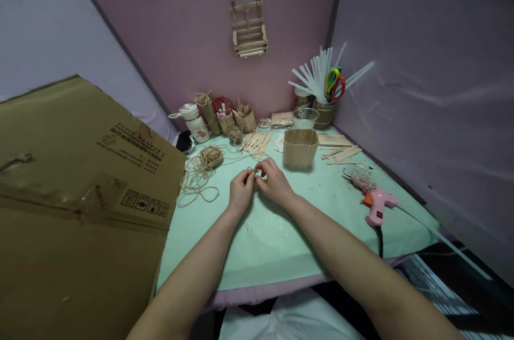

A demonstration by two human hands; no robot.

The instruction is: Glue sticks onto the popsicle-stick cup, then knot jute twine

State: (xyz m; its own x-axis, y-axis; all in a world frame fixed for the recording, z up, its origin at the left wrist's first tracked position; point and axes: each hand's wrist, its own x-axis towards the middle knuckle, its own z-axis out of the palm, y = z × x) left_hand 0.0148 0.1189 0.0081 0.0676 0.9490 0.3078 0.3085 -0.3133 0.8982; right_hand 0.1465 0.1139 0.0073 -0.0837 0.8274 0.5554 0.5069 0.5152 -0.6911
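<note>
My left hand (241,190) and my right hand (273,182) meet fingertip to fingertip above the middle of the green table (265,243). Both are closed in a pinch around something small; a bit of thin twine seems to show at the fingertips, though the fingers hide most of it. Just beyond my right hand stands a box made of wooden sticks (300,150). To the left of my hands lies a ball of twine (211,157) with loose loops (196,186) spread beside it.
A pink glue gun (377,206) lies at the right, its red light on. Wooden sticks (257,142), a white bottle (196,125) and a pot with scissors (324,114) line the back. A large cardboard box (88,195) fills the left side.
</note>
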